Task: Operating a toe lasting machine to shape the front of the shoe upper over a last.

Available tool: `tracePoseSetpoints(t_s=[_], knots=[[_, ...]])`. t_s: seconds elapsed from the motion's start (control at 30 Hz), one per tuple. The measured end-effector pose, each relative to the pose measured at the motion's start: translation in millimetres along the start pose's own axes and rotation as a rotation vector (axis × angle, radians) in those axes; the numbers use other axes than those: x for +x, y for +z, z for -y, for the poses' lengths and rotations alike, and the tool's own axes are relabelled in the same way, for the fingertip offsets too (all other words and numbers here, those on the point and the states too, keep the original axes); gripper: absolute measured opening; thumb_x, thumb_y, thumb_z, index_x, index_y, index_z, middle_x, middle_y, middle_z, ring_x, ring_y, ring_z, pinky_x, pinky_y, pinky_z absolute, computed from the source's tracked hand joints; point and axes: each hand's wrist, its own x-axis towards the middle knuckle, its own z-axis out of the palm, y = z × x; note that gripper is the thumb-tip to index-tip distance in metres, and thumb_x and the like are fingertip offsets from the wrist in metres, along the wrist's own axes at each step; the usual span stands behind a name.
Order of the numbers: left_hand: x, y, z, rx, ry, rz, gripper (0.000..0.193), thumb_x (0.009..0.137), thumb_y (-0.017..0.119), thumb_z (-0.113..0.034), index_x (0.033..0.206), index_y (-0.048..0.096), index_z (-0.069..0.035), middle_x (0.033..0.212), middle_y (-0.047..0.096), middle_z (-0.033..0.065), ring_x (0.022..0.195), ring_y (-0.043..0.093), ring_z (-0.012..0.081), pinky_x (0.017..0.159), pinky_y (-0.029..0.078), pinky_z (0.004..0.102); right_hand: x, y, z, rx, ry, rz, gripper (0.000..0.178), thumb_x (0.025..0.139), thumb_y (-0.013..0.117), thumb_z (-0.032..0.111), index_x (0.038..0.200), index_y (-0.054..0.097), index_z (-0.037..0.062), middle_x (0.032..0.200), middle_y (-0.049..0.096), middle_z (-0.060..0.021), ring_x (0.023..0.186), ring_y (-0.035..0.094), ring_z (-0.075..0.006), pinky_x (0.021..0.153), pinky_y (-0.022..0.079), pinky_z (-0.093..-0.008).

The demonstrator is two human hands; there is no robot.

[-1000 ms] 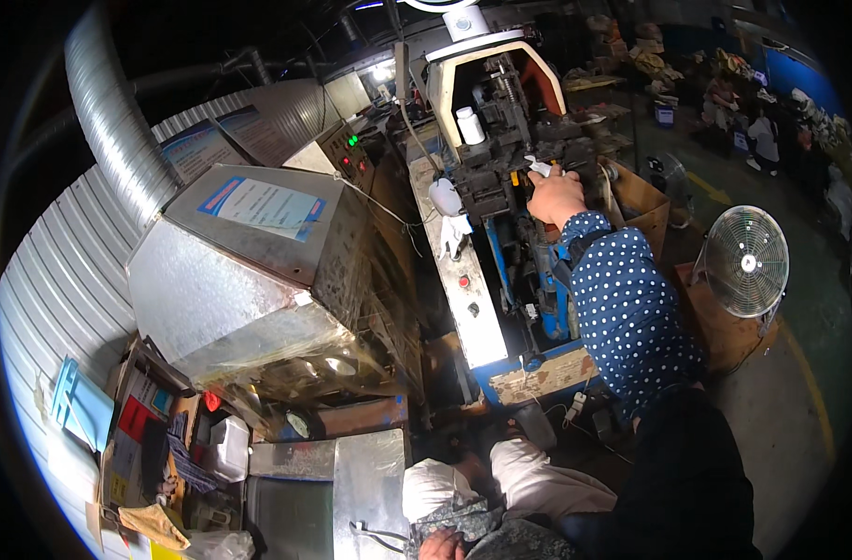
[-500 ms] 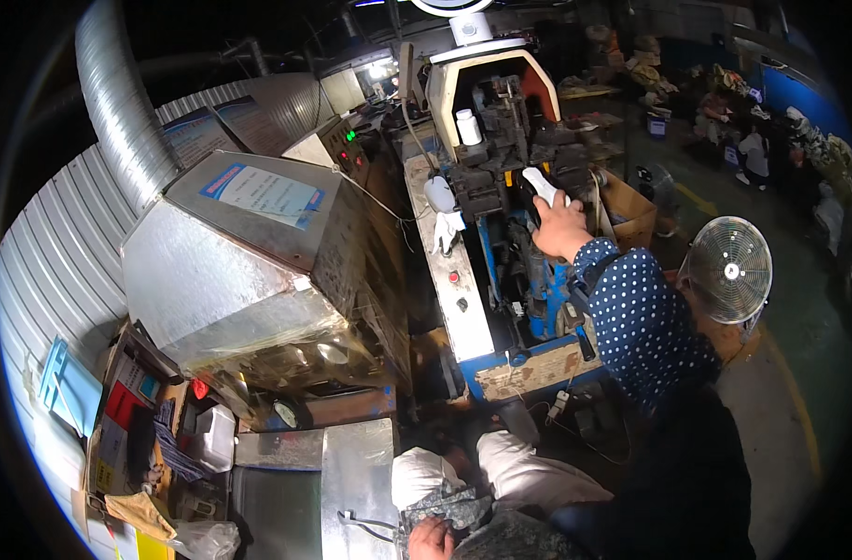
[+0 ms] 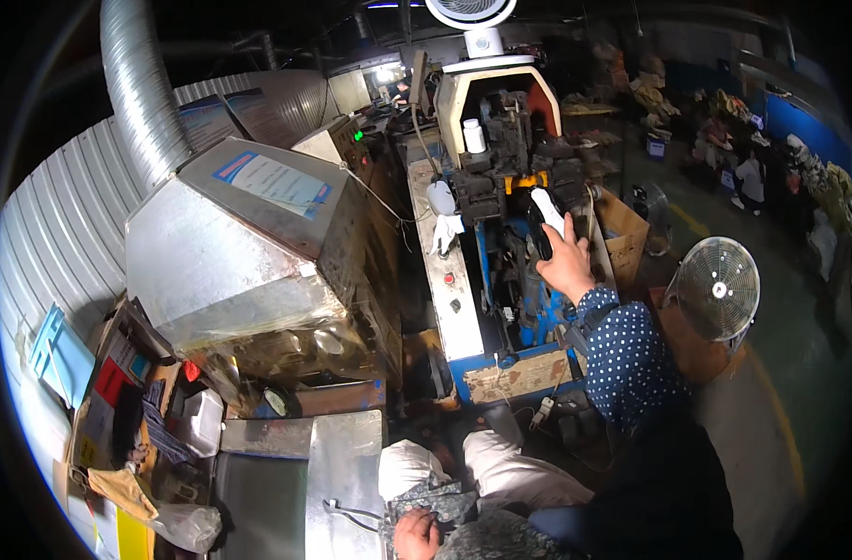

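1. A long, narrow white-and-black piece (image 3: 548, 211) is grasped at its near end by the right hand (image 3: 568, 266), with the fingers bent against it.
2. The piece is held tilted over the front of a dark metal machine (image 3: 549, 187) framed by a cream-coloured arched housing (image 3: 450, 103), just below a yellow metal bracket (image 3: 527, 181). Whether the machine is touched by it cannot be told.
3. The right forearm is covered by a navy sleeve with white polka dots (image 3: 636, 359).
4. The left hand (image 3: 417, 535) is rested low on dark patterned cloth (image 3: 449, 504) at the lap, its fingers partly curled; whether anything is gripped in it cannot be told.
5. A small white bottle (image 3: 474, 136) is stood upright within the arch, and a round white fan (image 3: 482, 42) is mounted on top.
6. Along the machine's left side, a crumpled white cloth (image 3: 446, 233) is draped over a long white panel (image 3: 459, 322), which is fitted with a red button (image 3: 448, 278).
7. To the machine's right, an open brown cardboard box (image 3: 624, 247) is placed near a round wire-caged fan (image 3: 719, 287).
8. At the left, a large sloped sheet-metal hood (image 3: 216, 247) is joined to a ribbed silver duct (image 3: 146, 93).
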Motion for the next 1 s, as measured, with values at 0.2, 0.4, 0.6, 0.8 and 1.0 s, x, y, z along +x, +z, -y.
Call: tracePoseSetpoints(t_s=[0.2,0.4,0.6,0.8,1.0], knots=[[7.0,-11.1,11.2,-0.131,0.002,0.031,0.016,0.078,0.069,-0.011,0.092,0.073,-0.005,0.104,0.071,0.0129,0.102,0.066,0.0336,0.092,0.052,0.0433,-51.6,9.3,-9.5,0.193,-0.372,-0.328,0.072,0.067,0.076,0.014,0.136,0.054,0.0149,0.159,0.026,-0.0156,0.128,0.040,-0.0464,0.106,0.040,-0.0511],[60.1,-45.0,5.2,-0.551,-0.444,0.058,0.027,0.100,0.060,-0.023,0.107,0.068,0.001,0.094,0.071,0.0105,0.090,0.065,0.0155,0.082,0.051,0.0323,-199.2,20.1,64.9,0.782,-0.547,-0.076,0.085,0.061,0.082,0.006,0.139,0.048,0.0065,0.156,0.023,-0.0309,0.143,0.031,-0.0463,0.114,0.032,-0.0484],[111.7,-44.0,12.8,-1.423,-0.705,-0.540,0.079,0.096,0.032,-0.071,0.147,0.041,-0.011,0.139,0.054,0.0118,0.124,0.055,0.0283,0.107,0.042,0.0445,-337.6,7.5,139.4,0.998,-0.822,0.485,0.097,0.073,0.086,0.034,0.151,0.033,0.0111,0.158,0.012,-0.0332,0.146,0.018,-0.0499,0.115,0.027,-0.0532],[49.3,-84.1,43.8,-0.562,-0.731,0.007,0.055,0.097,0.051,-0.055,0.116,0.066,-0.005,0.102,0.070,0.0141,0.097,0.068,0.0249,0.083,0.053,0.0390,-328.0,44.7,137.0,1.612,0.159,1.614,0.081,0.097,0.064,0.035,0.156,0.017,0.0062,0.149,0.038,-0.0215,0.123,0.055,-0.0239,0.096,0.052,-0.0403],[29.1,-112.3,-16.7,-0.636,-0.439,0.295,0.052,0.091,0.071,-0.032,0.133,0.056,-0.006,0.114,0.069,0.0148,0.103,0.067,0.0276,0.087,0.052,0.0359,-370.4,57.2,104.3,1.267,0.438,1.828,0.043,0.090,0.067,0.008,0.130,0.056,-0.0007,0.120,0.065,-0.0049,0.110,0.060,-0.0134,0.093,0.050,-0.0306]])
